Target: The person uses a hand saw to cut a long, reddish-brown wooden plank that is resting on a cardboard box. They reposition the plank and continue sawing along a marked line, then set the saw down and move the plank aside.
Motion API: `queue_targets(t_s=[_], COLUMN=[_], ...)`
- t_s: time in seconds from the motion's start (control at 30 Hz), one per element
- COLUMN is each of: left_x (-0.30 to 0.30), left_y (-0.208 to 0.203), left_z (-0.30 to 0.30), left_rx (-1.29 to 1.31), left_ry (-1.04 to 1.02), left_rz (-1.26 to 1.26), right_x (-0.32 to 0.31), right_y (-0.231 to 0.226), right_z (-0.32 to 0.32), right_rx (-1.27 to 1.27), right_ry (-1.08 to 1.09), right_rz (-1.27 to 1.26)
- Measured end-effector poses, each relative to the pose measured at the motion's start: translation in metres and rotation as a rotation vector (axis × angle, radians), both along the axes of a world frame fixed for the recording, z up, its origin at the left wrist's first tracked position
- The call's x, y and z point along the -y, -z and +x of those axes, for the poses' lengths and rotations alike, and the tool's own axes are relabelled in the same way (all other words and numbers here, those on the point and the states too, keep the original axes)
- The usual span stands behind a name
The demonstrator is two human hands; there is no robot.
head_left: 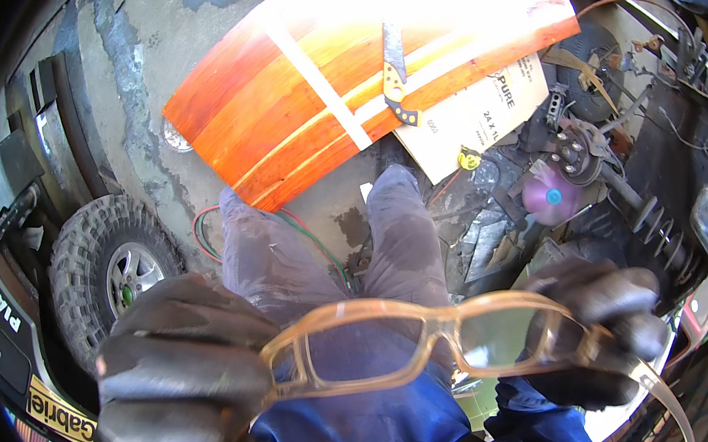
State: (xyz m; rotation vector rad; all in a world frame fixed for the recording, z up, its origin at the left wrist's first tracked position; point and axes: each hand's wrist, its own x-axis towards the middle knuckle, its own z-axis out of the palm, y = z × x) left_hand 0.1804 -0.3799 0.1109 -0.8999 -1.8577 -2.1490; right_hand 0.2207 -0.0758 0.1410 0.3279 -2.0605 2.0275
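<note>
Close in front of me, both hands hold up a pair of safety glasses [445, 328] with a yellowish clear frame and clear lenses. My left hand [183, 374], in a dark glove, is closed round the side at the left lens. Gripping the other side is my right hand [601, 323], gloved likewise, its fingers curled behind and around the frame. One pale temple arm or strap hangs below each hand. Beyond the glasses, a handsaw [394, 75] with a yellow-and-black handle lies on a glossy orange wooden panel [270, 116].
A printed cardboard sheet [466, 123] sticks out beneath the panel. Beside it are a yellow tape measure [468, 158], a purple disc [550, 194] and a coil spring [660, 232] among loose parts. A chunky wheel [116, 263] and dark vehicle stand left. A hose [316, 239] crosses the floor.
</note>
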Motion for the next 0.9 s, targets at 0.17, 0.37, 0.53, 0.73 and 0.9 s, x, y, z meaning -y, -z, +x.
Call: queue_targets(t_s=[0.17, 0.37, 0.53, 0.73, 0.9], left_x=[0.003, 0.013, 0.038, 0.067, 0.072], left_y=[0.011, 0.050, 0.142, 0.354, 0.451], left_z=[-0.005, -0.008, -0.005, -0.033, -0.033], left_rx=[-0.055, -0.043, 0.035, 0.604, 1.329], left_ry=[0.015, -0.024, -0.221, -0.570, -0.089], left_rz=[0.069, 0.084, -0.100, -0.900, -1.674], right_x=[0.021, 0.029, 0.034, 0.013, -0.025], right_y=[-0.012, -0.002, 0.028, 0.266, 0.434], right_z=[-0.031, -0.055, -0.078, -0.089, -0.037], right_rx=[-0.112, -0.140, -0.020, 0.648, 0.897], right_ry=[0.047, 0.126, 0.288, 0.146, -0.082], right_rz=[-0.042, -0.148, 0.077, 0.633, 1.373])
